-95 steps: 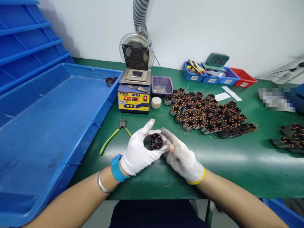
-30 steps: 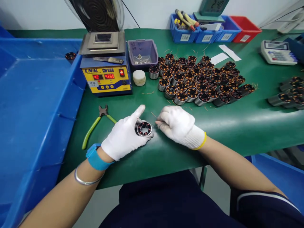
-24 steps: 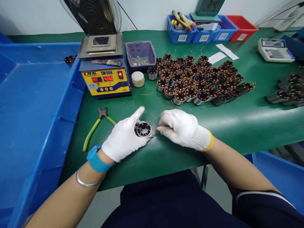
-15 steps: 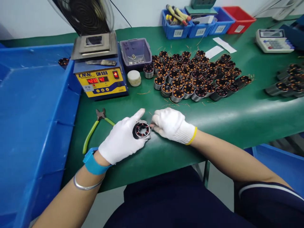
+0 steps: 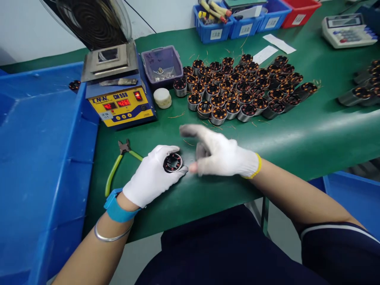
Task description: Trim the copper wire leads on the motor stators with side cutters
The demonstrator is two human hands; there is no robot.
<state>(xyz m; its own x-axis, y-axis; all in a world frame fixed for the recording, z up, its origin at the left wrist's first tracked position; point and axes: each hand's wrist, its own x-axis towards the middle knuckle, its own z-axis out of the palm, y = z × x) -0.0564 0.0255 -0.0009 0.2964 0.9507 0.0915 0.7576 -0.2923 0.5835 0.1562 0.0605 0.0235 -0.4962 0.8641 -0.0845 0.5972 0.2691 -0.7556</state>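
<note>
White-gloved, my left hand (image 5: 154,172) wraps round a round metal stator (image 5: 173,162) with dark slots and reddish wire inside, its open end facing up. Just right of it, my right hand (image 5: 218,152), also gloved and slightly blurred, is held above the green table with fingers spread and nothing in them. Cutting pliers (image 5: 124,147) with green handles lie to the left of my left hand. Beyond my hands, many similar stators (image 5: 219,116) with copper windings stand grouped together.
A yellow and blue solder unit (image 5: 121,105) stands at the back left, beside a purple bin (image 5: 162,81) and a round white container (image 5: 162,98). A large blue tray (image 5: 71,158) borders the left. Blue and red bins, paper strips and a calculator (image 5: 348,31) are farther back.
My right hand has opened from a pinch and moved slightly right, away from the stator. My left hand still holds the stator, with its thumb now lower. The view has shifted slightly.
</note>
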